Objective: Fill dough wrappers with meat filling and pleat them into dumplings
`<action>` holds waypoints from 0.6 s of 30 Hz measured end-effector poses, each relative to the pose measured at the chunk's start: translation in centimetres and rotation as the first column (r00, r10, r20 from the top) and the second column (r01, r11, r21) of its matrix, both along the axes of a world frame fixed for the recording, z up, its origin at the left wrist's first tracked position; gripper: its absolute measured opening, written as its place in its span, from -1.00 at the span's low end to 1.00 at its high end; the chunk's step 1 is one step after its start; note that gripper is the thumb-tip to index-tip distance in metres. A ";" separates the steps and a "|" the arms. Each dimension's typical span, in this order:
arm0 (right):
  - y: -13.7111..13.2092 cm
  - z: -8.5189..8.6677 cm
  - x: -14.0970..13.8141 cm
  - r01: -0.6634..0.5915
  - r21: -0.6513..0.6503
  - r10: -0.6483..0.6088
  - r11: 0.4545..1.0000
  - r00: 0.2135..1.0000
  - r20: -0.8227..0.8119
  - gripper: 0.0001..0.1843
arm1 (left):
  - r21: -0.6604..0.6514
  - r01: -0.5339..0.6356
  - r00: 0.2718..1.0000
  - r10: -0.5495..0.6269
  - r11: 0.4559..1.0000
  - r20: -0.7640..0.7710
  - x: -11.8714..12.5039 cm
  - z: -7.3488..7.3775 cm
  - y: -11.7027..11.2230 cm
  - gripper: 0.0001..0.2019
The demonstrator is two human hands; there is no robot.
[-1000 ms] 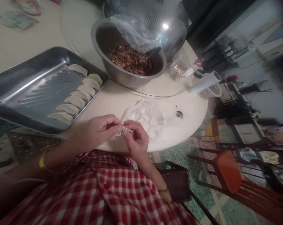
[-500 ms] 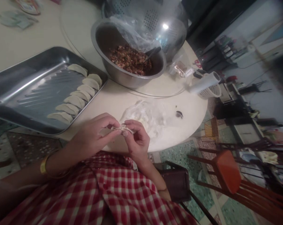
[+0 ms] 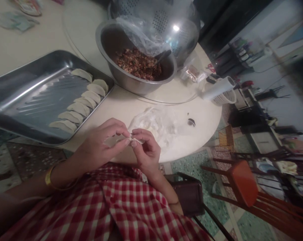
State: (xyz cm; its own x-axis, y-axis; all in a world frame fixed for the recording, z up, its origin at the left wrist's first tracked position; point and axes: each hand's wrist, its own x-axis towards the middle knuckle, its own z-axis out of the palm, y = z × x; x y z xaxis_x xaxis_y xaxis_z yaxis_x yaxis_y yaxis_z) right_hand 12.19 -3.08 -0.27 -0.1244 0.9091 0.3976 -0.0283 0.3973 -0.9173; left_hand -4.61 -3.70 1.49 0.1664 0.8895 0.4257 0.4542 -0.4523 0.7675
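Between my two hands is a pale dumpling [image 3: 136, 140], mostly covered by my fingers. My left hand [image 3: 101, 140] pinches its edge with thumb and forefinger. From the other side, my right hand [image 3: 147, 149] presses the same edge, its thumb and fingertips meeting my left fingertips. To the left, a shallow metal tray [image 3: 28, 97] bears several folded dumplings [image 3: 78, 108] in a row along its right side. Beyond my hands stands a metal bowl [image 3: 138, 85] of minced filling [image 3: 138, 63], with a utensil handle [image 3: 163, 57] leaning in it.
A crumpled clear plastic bag [image 3: 161, 129] lies just past my right hand. Behind the bowl stands a large perforated metal colander [image 3: 181, 40]. A white basket [image 3: 225, 97] with a roll [image 3: 222, 87] sits near the table's right edge. An orange-backed chair [image 3: 243, 184] is at the right.
My left fingers have shifted slightly along the dumpling's edge towards the right hand, and less of the dumpling shows. The tray and bowl stay where they were.
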 end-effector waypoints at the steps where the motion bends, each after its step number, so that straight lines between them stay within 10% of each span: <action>1: 0.0 0.0 0.0 0.003 -0.002 -0.003 1.000 1.000 -0.004 -0.88 | 0.007 -0.002 1.000 0.002 1.000 0.004 0.0 0.0 0.0 -0.94; 18: 0.0 0.4 0.0 0.035 0.055 -0.043 0.998 0.985 0.164 -0.90 | 0.195 -0.071 0.981 0.104 0.978 -0.161 0.3 -0.4 0.1 -0.95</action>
